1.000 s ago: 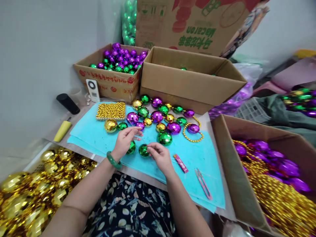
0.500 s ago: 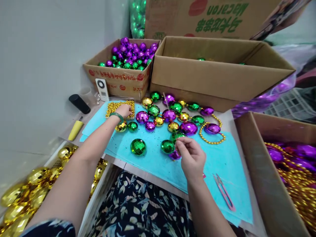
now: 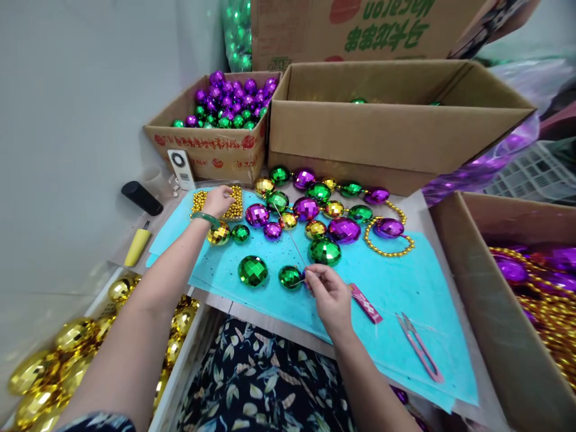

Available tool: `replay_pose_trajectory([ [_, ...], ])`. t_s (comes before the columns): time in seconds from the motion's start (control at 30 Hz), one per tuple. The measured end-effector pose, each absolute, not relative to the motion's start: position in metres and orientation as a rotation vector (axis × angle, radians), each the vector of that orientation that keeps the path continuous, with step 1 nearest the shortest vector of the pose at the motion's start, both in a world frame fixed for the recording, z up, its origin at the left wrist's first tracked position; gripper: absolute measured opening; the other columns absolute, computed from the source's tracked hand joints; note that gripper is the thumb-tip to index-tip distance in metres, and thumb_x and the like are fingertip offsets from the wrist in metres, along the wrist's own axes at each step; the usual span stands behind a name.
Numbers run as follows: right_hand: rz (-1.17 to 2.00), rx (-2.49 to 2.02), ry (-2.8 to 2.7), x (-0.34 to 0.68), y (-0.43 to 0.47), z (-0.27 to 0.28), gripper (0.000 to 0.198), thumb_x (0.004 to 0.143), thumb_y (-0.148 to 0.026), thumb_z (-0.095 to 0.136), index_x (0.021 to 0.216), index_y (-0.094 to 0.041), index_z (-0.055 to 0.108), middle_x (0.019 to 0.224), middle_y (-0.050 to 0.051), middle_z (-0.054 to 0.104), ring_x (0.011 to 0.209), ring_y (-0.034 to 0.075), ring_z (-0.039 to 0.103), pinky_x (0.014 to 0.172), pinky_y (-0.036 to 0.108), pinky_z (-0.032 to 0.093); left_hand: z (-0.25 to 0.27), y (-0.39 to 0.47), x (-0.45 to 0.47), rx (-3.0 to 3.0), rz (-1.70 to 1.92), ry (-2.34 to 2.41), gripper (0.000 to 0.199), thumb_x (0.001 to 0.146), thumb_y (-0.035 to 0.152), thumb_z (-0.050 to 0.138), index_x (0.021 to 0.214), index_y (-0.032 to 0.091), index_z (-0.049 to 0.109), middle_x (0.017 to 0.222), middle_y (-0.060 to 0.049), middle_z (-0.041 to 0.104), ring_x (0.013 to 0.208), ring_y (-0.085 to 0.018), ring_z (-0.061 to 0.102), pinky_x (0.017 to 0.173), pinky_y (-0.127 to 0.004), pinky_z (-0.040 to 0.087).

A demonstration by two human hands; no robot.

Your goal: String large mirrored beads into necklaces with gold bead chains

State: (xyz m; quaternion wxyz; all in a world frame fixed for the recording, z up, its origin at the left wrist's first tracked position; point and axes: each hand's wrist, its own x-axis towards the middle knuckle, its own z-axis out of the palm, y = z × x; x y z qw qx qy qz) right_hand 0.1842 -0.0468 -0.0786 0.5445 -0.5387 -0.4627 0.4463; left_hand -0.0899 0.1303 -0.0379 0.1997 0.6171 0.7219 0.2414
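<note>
My left hand [image 3: 218, 201], with a green bangle [image 3: 206, 219] at the wrist, is over the small gold beads [image 3: 234, 207] in a shallow clear tray. Its fingertips are drawn together; what they hold, if anything, is hidden. My right hand [image 3: 332, 295] pinches a long thin needle [image 3: 291, 237] that slants up to the left. Close to those fingers lie a green faceted bead [image 3: 290, 277] and a mostly hidden purple one. Another green bead [image 3: 252, 271] rests on the blue cloth [image 3: 211, 264]. Behind is a strand of purple, green and gold beads [image 3: 306, 209].
Pink thread snips [image 3: 421, 348] and a pink packet [image 3: 366, 303] lie at right. A yellow-handled tool [image 3: 137, 245] and black cylinder [image 3: 142, 198] are at left. Cardboard boxes [image 3: 387, 135] line the back and right; a drawer of gold beads [image 3: 74, 336] sits lower left.
My right hand has moved left and slightly down, and the needle shows more fully. The pink packet has come into view beside it. My left hand stays over the gold beads.
</note>
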Motion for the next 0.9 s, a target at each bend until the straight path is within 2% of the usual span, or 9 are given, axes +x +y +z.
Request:
replay_pose_trajectory([
  [0.1,1.028,-1.267,-1.144,0.184,-0.047,-0.077,0.015,0.073,-0.033,0.064,0.076,-0.018,0.066,0.061,0.001,0.062,0.054,0.014,0.055,0.051,0.025,0.044,-0.022,0.108,-0.076,1.521,0.864,1.724,0.021,0.083,0.022,0.055,0.097,0.011,0.066,0.085,-0.009,0.068,0.076,-0.015,0.065,0.072,-0.029,0.053],
  [0.2,0.977,-1.256,-1.214,0.182,-0.048,-0.074,0.013,0.073,-0.03,0.064,0.074,-0.019,0.069,0.064,0.002,0.065,0.057,0.015,0.057,0.054,0.027,0.047,-0.007,0.084,-0.062,1.062,1.038,1.203,0.015,0.081,0.018,0.058,0.093,0.012,0.065,0.081,-0.006,0.067,0.069,-0.011,0.064,0.064,-0.021,0.052],
  [0.3,0.964,-1.251,-1.232,0.18,-0.048,-0.072,0.012,0.073,-0.029,0.063,0.075,-0.019,0.07,0.065,0.003,0.066,0.058,0.015,0.058,0.055,0.027,0.048,0.004,0.068,-0.054,0.806,1.067,0.942,0.012,0.079,0.013,0.06,0.089,0.01,0.066,0.075,-0.005,0.066,0.066,-0.009,0.063,0.059,-0.018,0.052],
  [0.63,0.966,-1.247,-1.186,0.183,-0.051,-0.069,0.013,0.071,-0.03,0.065,0.074,-0.019,0.07,0.06,0.002,0.065,0.052,0.014,0.056,0.05,0.026,0.047,0.011,0.059,-0.044,0.758,1.032,0.885,0.011,0.083,0.015,0.057,0.087,0.011,0.067,0.076,-0.005,0.065,0.065,-0.008,0.062,0.059,-0.016,0.05],
  [0.9,0.976,-1.255,-1.175,0.187,-0.053,-0.068,0.013,0.071,-0.031,0.064,0.072,-0.019,0.07,0.059,0.002,0.064,0.051,0.014,0.055,0.05,0.026,0.045,0.009,0.06,-0.039,0.814,1.02,0.946,0.011,0.082,0.018,0.061,0.088,0.012,0.067,0.076,-0.004,0.065,0.067,-0.007,0.061,0.061,-0.017,0.049],
])
